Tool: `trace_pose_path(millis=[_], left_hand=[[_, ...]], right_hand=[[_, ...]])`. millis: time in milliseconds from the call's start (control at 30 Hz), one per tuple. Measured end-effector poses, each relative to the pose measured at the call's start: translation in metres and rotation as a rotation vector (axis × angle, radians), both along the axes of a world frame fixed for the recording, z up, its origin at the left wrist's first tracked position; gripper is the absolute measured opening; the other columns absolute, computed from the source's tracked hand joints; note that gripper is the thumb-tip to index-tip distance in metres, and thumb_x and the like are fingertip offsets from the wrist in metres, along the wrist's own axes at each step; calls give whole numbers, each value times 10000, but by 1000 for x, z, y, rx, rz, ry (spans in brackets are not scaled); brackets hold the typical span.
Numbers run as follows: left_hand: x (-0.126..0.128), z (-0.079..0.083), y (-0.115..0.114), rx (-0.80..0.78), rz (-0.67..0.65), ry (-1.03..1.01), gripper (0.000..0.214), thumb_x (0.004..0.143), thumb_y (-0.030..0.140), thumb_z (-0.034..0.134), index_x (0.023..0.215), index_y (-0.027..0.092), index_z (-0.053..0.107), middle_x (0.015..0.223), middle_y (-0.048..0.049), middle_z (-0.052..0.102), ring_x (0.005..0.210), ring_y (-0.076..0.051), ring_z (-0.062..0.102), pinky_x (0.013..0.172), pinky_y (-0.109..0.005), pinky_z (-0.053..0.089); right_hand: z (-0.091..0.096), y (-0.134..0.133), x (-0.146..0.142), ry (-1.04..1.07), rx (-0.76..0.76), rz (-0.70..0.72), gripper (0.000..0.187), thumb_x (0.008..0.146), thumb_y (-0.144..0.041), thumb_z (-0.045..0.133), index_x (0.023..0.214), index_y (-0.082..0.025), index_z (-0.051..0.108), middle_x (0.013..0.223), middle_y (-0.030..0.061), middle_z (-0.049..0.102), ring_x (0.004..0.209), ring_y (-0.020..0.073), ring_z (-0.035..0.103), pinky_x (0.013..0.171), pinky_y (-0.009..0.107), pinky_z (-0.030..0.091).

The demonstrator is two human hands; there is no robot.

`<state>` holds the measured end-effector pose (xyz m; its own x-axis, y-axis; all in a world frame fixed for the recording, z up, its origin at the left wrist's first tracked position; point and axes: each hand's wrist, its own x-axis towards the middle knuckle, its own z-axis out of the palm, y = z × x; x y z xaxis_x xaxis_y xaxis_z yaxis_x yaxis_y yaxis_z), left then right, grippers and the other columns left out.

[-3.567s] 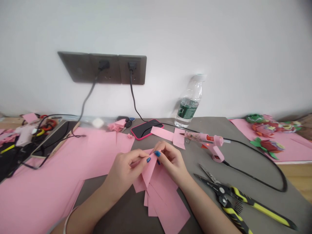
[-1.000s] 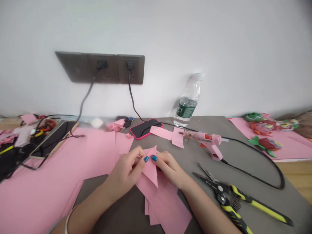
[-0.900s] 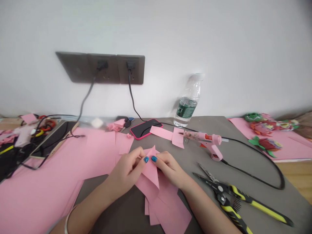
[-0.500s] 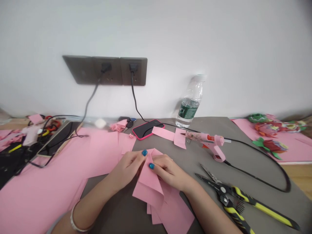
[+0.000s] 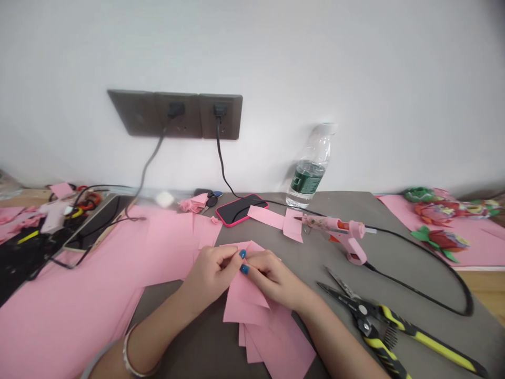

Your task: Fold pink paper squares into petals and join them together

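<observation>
Left of your fingers lies a large pink sheet (image 5: 79, 321). Your left hand (image 5: 209, 276) and right hand (image 5: 276, 279) pinch a folded pink paper (image 5: 246, 297) between closed fingers, one fold showing; flat pink slips (image 5: 276, 342) remain below your fingers, unfolded; a glue gun (image 5: 349, 237) sits farther right.

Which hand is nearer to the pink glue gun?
Right. The right hand is apart from the pink glue gun, on its left; the left hand is farther, beyond the right hand.
</observation>
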<state>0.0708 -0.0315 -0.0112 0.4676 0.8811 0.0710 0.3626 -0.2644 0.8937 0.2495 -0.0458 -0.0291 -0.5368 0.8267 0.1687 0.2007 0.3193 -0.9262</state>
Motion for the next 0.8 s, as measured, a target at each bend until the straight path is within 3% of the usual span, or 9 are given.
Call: trace_pose_path(millis=[300, 467, 667, 800], left_hand=[[-11, 8, 11, 88, 154, -27, 393, 926, 323, 432, 611, 225, 219, 590, 55, 197, 534, -105, 217, 493, -265, 174], [-18, 10, 22, 87, 275, -26, 410, 928, 354, 450, 596, 223, 249, 584, 50, 230, 542, -114, 253, 508, -267, 189], [-31, 11, 36, 153, 469, -112, 384, 949, 338, 458, 617, 222, 303, 604, 47, 278, 571, -128, 285, 529, -267, 222], [-30, 11, 33, 174, 462, -131, 374, 967, 318, 452, 633, 222, 313, 621, 48, 284, 583, -129, 290, 535, -265, 229]], right_hand=[[1, 1, 2, 55, -53, 15, 498, 1023, -461, 399, 616, -223, 239, 588, -65, 208, 531, 103, 202, 504, 275, 197], [4, 2, 2, 12, -59, 6, 557, 1024, -535, 346, 568, -216, 338, 547, -31, 380, 528, 117, 294, 536, 285, 261], [3, 2, 4, 100, -49, -19, 600, 1035, -505, 349, 636, -172, 649, 592, 35, 616, 544, 137, 451, 565, 279, 358], [-1, 3, 3, 281, -149, -129, 523, 1029, -512, 347, 726, -172, 605, 649, 38, 622, 544, 139, 479, 547, 275, 374]])
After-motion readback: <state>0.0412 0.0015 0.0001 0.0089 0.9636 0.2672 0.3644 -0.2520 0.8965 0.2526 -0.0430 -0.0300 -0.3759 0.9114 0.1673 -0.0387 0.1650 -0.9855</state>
